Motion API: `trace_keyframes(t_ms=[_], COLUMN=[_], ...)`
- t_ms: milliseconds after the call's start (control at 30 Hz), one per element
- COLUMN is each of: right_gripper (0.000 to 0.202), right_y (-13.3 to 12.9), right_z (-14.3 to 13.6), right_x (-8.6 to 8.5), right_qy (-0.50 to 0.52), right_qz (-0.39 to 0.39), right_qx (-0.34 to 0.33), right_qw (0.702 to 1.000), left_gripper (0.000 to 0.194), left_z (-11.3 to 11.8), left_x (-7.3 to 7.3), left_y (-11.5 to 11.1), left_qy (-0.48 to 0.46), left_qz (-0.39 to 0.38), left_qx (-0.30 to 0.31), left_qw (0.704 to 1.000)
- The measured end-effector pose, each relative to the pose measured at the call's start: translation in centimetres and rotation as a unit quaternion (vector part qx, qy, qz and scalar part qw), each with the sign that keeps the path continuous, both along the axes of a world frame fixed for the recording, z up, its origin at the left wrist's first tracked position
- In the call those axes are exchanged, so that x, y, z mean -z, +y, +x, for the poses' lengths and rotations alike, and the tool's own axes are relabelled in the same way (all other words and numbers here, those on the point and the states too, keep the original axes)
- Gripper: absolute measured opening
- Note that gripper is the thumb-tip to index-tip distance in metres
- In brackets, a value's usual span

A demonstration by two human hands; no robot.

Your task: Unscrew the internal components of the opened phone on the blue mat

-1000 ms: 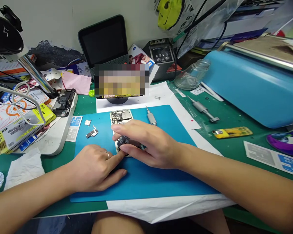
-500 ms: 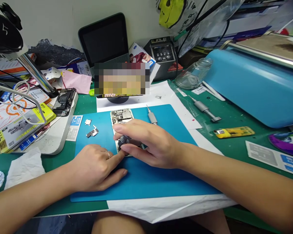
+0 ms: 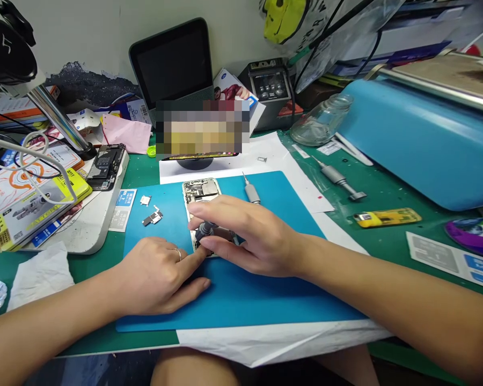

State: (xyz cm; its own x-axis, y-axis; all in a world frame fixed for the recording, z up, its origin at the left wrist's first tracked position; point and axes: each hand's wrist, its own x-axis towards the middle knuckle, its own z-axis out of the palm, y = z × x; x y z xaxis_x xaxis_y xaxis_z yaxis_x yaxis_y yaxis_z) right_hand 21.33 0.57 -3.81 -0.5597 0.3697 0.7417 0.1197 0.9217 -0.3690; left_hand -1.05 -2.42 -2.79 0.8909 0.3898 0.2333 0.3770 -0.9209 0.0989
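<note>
An opened phone (image 3: 201,188) with bare inner parts lies on the blue mat (image 3: 265,300), its lower half largely hidden by my hands. My right hand (image 3: 257,236) is closed around a grey screwdriver (image 3: 204,229) held over the phone's lower part; its dark rounded end shows between finger and thumb, and the tip is hidden. From the left, my left hand (image 3: 161,276) reaches with its index finger to the phone's lower edge, thumb apart on the mat. Small metal phone parts (image 3: 153,216) lie left of the phone. Behind my right hand lies another grey screwdriver (image 3: 251,191).
At left, another opened phone (image 3: 105,167) and boxes (image 3: 40,206) rest on a white base (image 3: 99,233). A dark screen (image 3: 173,64) stands behind. To the right are a glass jar (image 3: 322,120), a third screwdriver (image 3: 338,177), a yellow tool (image 3: 387,217) and a blue roll (image 3: 410,150).
The screwdriver's visible end has tilted or turned slightly between my right fingers. Both hands stay at the phone, and the view has shifted very slightly.
</note>
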Motion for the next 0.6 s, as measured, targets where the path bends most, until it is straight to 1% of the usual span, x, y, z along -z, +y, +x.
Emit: trace_keyframes(t_ms=[300,600], right_gripper=[0.052,0.051], right_y=[0.01,-0.19], right_z=[0.03,0.07], right_x=[-0.12,-0.33], right_qy=[-0.006,-0.005], right_qz=[0.005,-0.011], right_qx=[0.002,-0.002], right_qw=[1.0,1.0], left_gripper=[0.035,0.033], left_z=[-0.09,-0.07], left_x=[0.14,0.08], left_y=[0.02,0.11], left_qy=[0.003,0.007], left_qz=[-0.005,-0.011], left_qx=[0.001,0.001], left_qw=[1.0,1.0])
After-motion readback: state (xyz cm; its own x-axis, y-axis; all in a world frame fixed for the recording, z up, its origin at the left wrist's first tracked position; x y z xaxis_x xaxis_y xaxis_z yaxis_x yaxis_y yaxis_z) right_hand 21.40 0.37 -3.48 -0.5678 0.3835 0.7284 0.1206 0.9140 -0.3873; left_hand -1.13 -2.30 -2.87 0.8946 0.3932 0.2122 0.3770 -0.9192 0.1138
